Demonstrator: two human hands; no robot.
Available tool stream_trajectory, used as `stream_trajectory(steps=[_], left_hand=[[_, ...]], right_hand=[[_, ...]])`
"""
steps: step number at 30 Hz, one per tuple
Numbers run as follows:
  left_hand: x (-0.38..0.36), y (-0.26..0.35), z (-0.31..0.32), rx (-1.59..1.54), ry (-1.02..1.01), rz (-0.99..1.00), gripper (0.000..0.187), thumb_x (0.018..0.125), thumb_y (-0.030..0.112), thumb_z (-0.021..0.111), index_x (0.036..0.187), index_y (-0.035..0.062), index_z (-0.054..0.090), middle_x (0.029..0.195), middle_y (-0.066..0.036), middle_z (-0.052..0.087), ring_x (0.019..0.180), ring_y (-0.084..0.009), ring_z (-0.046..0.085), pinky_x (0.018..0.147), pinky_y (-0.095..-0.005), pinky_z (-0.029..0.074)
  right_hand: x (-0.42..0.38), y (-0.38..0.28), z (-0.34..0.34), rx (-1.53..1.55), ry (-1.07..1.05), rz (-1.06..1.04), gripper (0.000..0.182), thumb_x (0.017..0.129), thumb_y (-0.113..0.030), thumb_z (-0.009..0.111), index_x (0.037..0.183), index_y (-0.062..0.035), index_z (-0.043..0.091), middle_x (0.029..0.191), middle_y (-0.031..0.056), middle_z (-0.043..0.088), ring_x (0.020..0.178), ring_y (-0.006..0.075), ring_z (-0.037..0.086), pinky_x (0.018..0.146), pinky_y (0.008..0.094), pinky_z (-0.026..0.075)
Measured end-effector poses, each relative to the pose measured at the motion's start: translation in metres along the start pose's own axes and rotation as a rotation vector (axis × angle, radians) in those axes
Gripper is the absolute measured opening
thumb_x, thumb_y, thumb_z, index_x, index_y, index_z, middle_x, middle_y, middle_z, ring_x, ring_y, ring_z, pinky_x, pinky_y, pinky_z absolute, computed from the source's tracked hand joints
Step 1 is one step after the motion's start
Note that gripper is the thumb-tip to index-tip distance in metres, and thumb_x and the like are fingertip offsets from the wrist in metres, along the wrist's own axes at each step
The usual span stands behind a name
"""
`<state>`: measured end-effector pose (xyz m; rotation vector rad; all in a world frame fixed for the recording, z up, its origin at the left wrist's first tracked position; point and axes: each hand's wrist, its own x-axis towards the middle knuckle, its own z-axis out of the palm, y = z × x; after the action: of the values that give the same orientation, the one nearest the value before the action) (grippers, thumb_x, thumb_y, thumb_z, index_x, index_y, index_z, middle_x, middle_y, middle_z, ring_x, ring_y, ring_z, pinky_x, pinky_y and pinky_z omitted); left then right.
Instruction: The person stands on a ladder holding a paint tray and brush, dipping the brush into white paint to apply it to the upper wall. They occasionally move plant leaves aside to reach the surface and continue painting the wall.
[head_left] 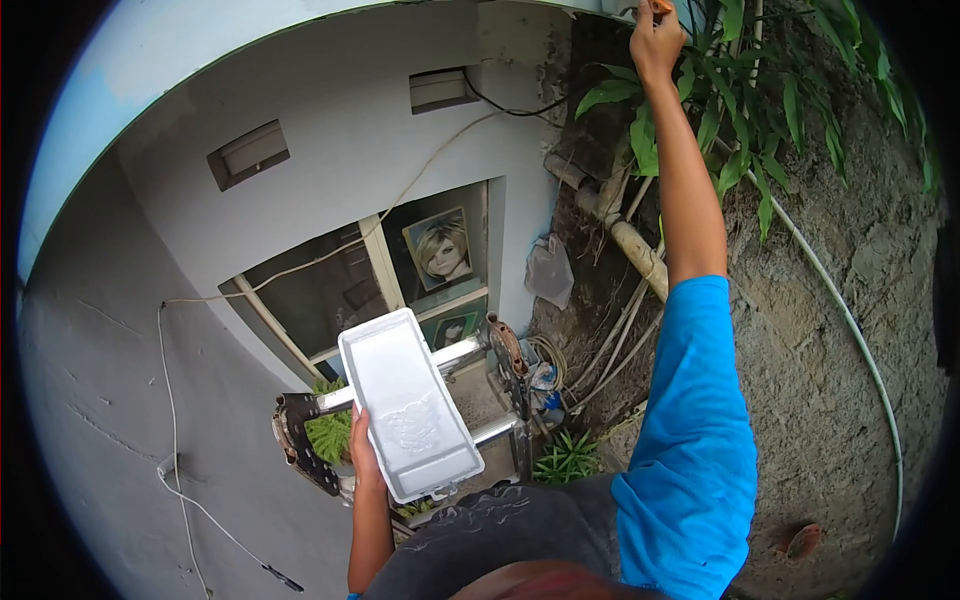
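Observation:
My left hand grips a white rectangular paint tray by its left long edge, in front of my body. Wet white paint coats the tray's bottom, with a rough patch near the lower end. At the top of the view my raised right hand is closed around an orange-handled tool. Only a bit of that tool shows; its working end is cut off by the frame. The hand is up against the pale blue roof edge.
Below the tray stands a metal ladder. A window with pictures behind it is set in the grey wall. Thin cables hang along the wall. Leafy plants and a rough earthen wall with a pipe are at right.

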<state>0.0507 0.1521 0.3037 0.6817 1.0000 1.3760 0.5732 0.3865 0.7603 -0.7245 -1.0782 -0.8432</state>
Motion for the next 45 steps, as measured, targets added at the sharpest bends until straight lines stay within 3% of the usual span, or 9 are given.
stream_trajectory(steps=[8, 13, 24, 25, 28, 30, 35, 41, 45], left_hand=[[-0.003, 0.003, 0.005, -0.039, -0.017, -0.007, 0.061, 0.098, 0.031, 0.048, 0.15, 0.0022, 0.032, 0.139, -0.012, 0.049, 0.123, -0.0207, 0.051, 0.104, -0.0287, 0.037], [-0.003, 0.004, 0.005, 0.0, -0.016, 0.021, 0.062, 0.098, 0.031, 0.048, 0.15, 0.0027, 0.031, 0.14, -0.012, 0.048, 0.124, -0.0211, 0.05, 0.104, -0.0289, 0.036], [-0.004, 0.005, 0.007, -0.009, -0.024, 0.017, 0.063, 0.097, 0.03, 0.048, 0.15, 0.0025, 0.03, 0.141, -0.013, 0.047, 0.125, -0.0219, 0.049, 0.105, -0.0301, 0.037], [-0.004, 0.005, 0.007, -0.023, -0.021, 0.021, 0.063, 0.097, 0.03, 0.048, 0.15, 0.0025, 0.029, 0.141, -0.013, 0.047, 0.125, -0.0221, 0.05, 0.105, -0.0304, 0.037], [-0.004, 0.005, 0.008, -0.026, -0.044, 0.027, 0.063, 0.097, 0.03, 0.048, 0.151, 0.0027, 0.029, 0.142, -0.013, 0.047, 0.125, -0.0224, 0.05, 0.105, -0.0306, 0.037], [-0.005, 0.007, 0.009, -0.036, -0.045, 0.017, 0.063, 0.097, 0.03, 0.048, 0.151, 0.0028, 0.029, 0.142, -0.013, 0.047, 0.125, -0.0223, 0.05, 0.105, -0.0306, 0.037], [-0.008, 0.009, 0.011, -0.026, 0.008, -0.02, 0.063, 0.097, 0.029, 0.048, 0.151, 0.0031, 0.029, 0.141, -0.013, 0.047, 0.125, -0.0223, 0.05, 0.104, -0.0306, 0.038], [-0.004, 0.004, 0.006, -0.05, -0.043, 0.016, 0.062, 0.097, 0.029, 0.048, 0.15, 0.0029, 0.03, 0.14, -0.013, 0.048, 0.125, -0.0222, 0.05, 0.105, -0.0302, 0.037], [-0.004, 0.007, 0.008, -0.048, -0.056, 0.014, 0.062, 0.097, 0.029, 0.048, 0.15, 0.0027, 0.03, 0.14, -0.013, 0.048, 0.126, -0.0221, 0.049, 0.105, -0.03, 0.036]], right_hand=[[-0.011, -0.035, 0.021, 0.907, -0.01, 0.488, 0.023, 0.099, -0.02, 0.057, 0.109, 0.0002, 0.055, 0.091, 0.0079, 0.061, 0.083, 0.0205, 0.066, 0.077, 0.0354, 0.058], [0.001, 0.048, -0.003, 0.779, -0.033, 0.42, 0.023, 0.097, -0.006, 0.054, 0.113, 0.0088, 0.047, 0.104, 0.0229, 0.061, 0.088, 0.0346, 0.069, 0.077, 0.0412, 0.065], [0.02, 0.041, 0.006, -0.055, 0.114, -0.108, 0.025, 0.093, -0.022, 0.063, 0.102, 0.0003, 0.062, 0.088, 0.0113, 0.072, 0.082, 0.023, 0.071, 0.069, 0.0353, 0.054], [0.023, -0.007, 0.004, -0.228, -0.145, 0.246, 0.021, 0.099, -0.02, 0.053, 0.102, 0.0, 0.057, 0.089, 0.0099, 0.063, 0.08, 0.0233, 0.066, 0.077, 0.0354, 0.058], [0.028, -0.039, 0.034, -0.071, -0.007, 0.011, 0.021, 0.099, -0.018, 0.052, 0.101, 0.0027, 0.058, 0.085, 0.0112, 0.064, 0.078, 0.024, 0.068, 0.074, 0.0337, 0.057], [0.035, -0.056, 0.043, 0.664, 0.07, 0.139, 0.021, 0.099, -0.016, 0.052, 0.103, 0.0034, 0.058, 0.087, 0.0125, 0.065, 0.077, 0.0252, 0.068, 0.071, 0.0347, 0.058], [0.054, -0.003, 0.034, 0.928, 0.049, 0.589, 0.019, 0.1, -0.013, 0.051, 0.108, 0.0034, 0.055, 0.089, 0.0132, 0.064, 0.078, 0.0266, 0.069, 0.068, 0.0379, 0.06], [0.049, 0.106, 0.006, 0.632, 0.139, 0.396, 0.027, 0.093, -0.026, 0.061, 0.108, -0.0032, 0.06, 0.09, 0.0119, 0.072, 0.091, 0.027, 0.07, 0.07, 0.0378, 0.053], [0.054, 0.093, 0.001, -0.252, 0.249, 0.164, 0.029, 0.092, -0.025, 0.063, 0.108, -0.001, 0.059, 0.09, 0.0159, 0.071, 0.089, 0.0254, 0.07, 0.066, 0.0386, 0.054]])
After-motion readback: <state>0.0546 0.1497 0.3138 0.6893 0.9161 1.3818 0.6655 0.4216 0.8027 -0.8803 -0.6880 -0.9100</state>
